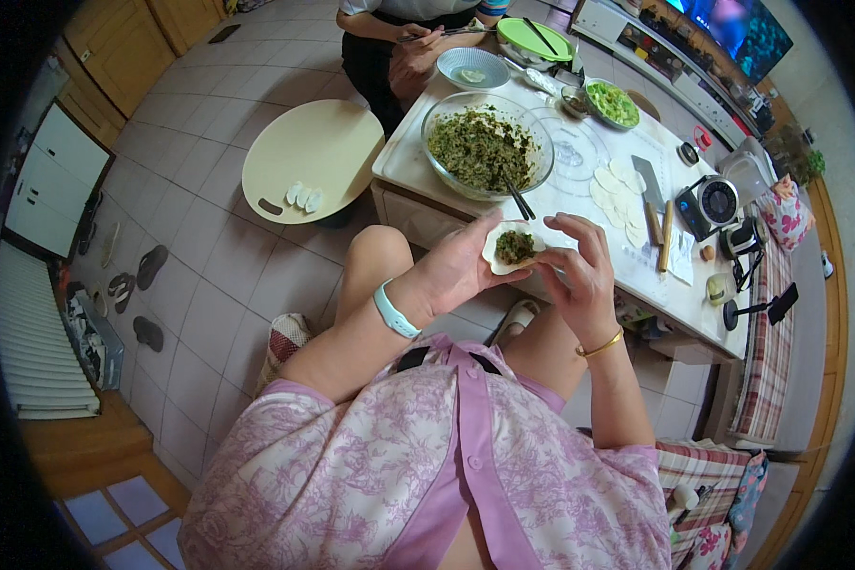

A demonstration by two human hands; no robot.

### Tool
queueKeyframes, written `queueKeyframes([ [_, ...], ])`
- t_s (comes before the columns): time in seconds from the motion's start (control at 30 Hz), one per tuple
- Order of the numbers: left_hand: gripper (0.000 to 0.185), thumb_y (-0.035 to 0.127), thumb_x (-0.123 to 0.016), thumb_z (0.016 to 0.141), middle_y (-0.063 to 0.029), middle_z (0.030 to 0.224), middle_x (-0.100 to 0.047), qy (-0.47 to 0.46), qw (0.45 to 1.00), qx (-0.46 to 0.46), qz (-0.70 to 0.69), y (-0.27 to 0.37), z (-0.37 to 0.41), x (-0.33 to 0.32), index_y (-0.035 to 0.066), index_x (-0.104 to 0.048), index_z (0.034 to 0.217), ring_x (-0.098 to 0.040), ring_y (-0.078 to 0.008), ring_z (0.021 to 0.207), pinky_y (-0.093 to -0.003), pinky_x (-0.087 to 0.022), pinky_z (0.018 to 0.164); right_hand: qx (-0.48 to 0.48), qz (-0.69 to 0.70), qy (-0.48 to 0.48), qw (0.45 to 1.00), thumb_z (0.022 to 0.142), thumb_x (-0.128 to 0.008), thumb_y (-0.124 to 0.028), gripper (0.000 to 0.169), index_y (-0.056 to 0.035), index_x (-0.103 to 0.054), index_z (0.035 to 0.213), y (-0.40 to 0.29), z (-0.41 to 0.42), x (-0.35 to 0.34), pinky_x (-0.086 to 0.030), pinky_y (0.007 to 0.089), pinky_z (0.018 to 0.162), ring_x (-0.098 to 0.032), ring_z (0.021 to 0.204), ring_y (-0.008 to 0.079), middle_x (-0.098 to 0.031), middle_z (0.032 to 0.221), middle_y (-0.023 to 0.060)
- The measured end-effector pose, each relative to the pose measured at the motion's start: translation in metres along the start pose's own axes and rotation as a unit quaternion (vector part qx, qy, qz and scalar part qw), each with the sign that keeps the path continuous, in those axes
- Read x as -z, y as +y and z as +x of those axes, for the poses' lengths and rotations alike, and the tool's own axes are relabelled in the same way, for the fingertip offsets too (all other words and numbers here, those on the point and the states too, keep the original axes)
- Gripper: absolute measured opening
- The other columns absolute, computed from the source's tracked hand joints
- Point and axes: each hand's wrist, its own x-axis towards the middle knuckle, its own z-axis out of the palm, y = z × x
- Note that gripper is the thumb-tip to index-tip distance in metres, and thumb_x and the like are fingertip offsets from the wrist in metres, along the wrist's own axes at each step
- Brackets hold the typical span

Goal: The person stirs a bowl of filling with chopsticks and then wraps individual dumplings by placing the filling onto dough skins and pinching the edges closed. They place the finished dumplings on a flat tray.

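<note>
A round dumpling wrapper [493, 241] with a mound of green-brown filling [515, 247] rests in my left hand [450, 269], which cups it from the left and below. The fingertips of my right hand [581, 268] pinch the wrapper's right edge. The wrapper is unsealed, its filling facing up. Just beyond my hands stands a large glass bowl [546, 167] of filling [481, 146], with chopsticks [520, 199] leaning out over its near rim. Several flat wrappers [616, 192] lie overlapping on the table to the right. Shaped dumplings [303, 197] sit on a cream oval board [306, 146] to the left.
Right of the wrappers lie a cleaver [648, 182] and wooden rolling pins [665, 235] on the white table [712, 313]. A black appliance [709, 203] stands beyond. Across the table sits another person [413, 43] holding chopsticks, near a blue bowl [473, 65] and a green-lidded bowl [534, 37].
</note>
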Motion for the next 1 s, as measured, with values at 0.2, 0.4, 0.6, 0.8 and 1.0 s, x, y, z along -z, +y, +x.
queueKeyframes([
  [0.2, 0.048, 0.019, -0.070, 0.092, -0.0025, 0.117, -0.059, 0.009, 0.971, -0.055, 0.232, -0.005, -0.007, -0.018, 0.003, -0.051, 0.133, -0.057, -0.0119, 0.111, -0.0301, -0.048, 0.100, -0.060, 0.066, -0.015, 0.996, 0.071, -0.076, 0.001, 0.024, -0.0056, -0.062, 0.090, -0.008, 0.008, 0.002, -0.049, 0.0433, 0.091, -0.058, 0.110, 0.0361, -0.061, 0.122, 0.0146],
  [0.4, 0.044, 0.005, -0.066, 0.086, -0.0040, 0.115, -0.060, -0.016, 0.881, -0.142, 0.451, -0.010, -0.004, -0.018, -0.002, -0.054, 0.128, -0.054, -0.0096, 0.110, -0.0265, -0.047, 0.096, -0.090, 0.094, -0.007, 0.991, 0.072, -0.076, 0.002, 0.023, -0.0049, -0.061, 0.089, -0.007, 0.007, -0.005, -0.049, 0.0420, 0.090, -0.058, 0.109, 0.0345, -0.062, 0.122, 0.0136],
  [0.6, 0.045, -0.006, -0.053, 0.085, -0.0075, 0.121, -0.059, -0.038, 0.898, -0.125, 0.421, -0.012, -0.001, -0.014, -0.006, -0.052, 0.130, -0.055, -0.0118, 0.114, -0.0284, -0.050, 0.099, -0.114, 0.093, 0.009, 0.989, 0.073, -0.076, 0.001, 0.022, -0.0047, -0.062, 0.090, -0.006, 0.005, -0.009, -0.050, 0.0408, 0.090, -0.058, 0.108, 0.0338, -0.062, 0.121, 0.0135],
  [0.8, 0.061, -0.007, -0.053, 0.085, -0.0100, 0.134, -0.051, -0.011, 0.889, -0.200, 0.412, -0.023, 0.002, -0.013, -0.005, -0.037, 0.144, -0.055, -0.0138, 0.118, -0.0294, -0.052, 0.098, -0.208, 0.181, -0.003, 0.961, 0.076, -0.075, 0.001, 0.019, -0.0015, -0.062, 0.089, -0.006, -0.007, -0.013, -0.050, 0.0385, 0.090, -0.058, 0.110, 0.0329, -0.061, 0.123, 0.0163],
  [1.0, 0.049, -0.005, -0.059, 0.092, -0.0113, 0.130, -0.055, 0.010, 0.935, -0.180, 0.306, -0.025, -0.001, -0.022, -0.004, -0.043, 0.138, -0.058, -0.0144, 0.115, -0.0279, -0.054, 0.093, -0.189, 0.146, 0.048, 0.970, 0.079, -0.072, 0.002, 0.013, -0.0007, -0.065, 0.089, -0.010, -0.009, -0.008, -0.050, 0.0387, 0.088, -0.060, 0.105, 0.0306, -0.065, 0.113, 0.0152],
])
